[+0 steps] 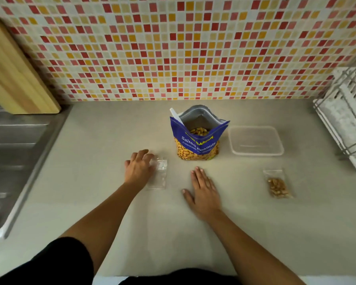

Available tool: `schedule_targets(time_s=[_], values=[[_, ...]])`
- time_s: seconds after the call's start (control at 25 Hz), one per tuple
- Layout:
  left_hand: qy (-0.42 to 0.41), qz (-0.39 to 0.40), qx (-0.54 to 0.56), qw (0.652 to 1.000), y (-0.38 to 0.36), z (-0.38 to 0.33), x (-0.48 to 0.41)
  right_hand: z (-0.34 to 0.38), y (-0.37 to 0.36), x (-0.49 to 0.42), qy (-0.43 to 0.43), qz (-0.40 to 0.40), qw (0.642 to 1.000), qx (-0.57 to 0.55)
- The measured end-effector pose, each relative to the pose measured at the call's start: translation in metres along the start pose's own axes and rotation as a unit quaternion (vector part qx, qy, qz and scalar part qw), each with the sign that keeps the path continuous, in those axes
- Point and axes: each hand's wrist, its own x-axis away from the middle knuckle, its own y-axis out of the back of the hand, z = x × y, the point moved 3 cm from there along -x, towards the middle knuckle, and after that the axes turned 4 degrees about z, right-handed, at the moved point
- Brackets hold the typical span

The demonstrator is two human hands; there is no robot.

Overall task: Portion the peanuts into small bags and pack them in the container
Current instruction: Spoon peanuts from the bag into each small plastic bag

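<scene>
Our left hand (139, 168) rests loosely on the flimsy small clear plastic bag (159, 174), right hand (204, 191) flat; we'd pinch its mouth.

Bare left hand (139, 168) and right hand (203, 195), black short sleeve (68, 262) on left arm, dark fabric (179, 277) below, perhaps a shirt

Peanut bag (197, 140) on counter (90, 171), container (255, 154) just right, filled small bag (277, 185) before the container, empty bag (159, 175) front-left.
</scene>
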Motion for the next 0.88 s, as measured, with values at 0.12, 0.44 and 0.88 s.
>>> schedule_targets(time_s=[0.12,0.44,0.88], values=[[-0.021,-0.038,0.013,0.999,0.005,0.001,-0.001,-0.001,-0.003,-0.001,0.006,-0.012,1.000,-0.003],[-0.061,0.014,0.135,0.989,0.040,-0.002,0.009,0.000,0.012,-0.003,0.020,0.034,0.988,-0.149],[-0.034,0.091,0.628,0.772,0.109,-0.075,0.051,0.027,0.118,0.013,-0.057,-0.030,0.681,-0.729]])
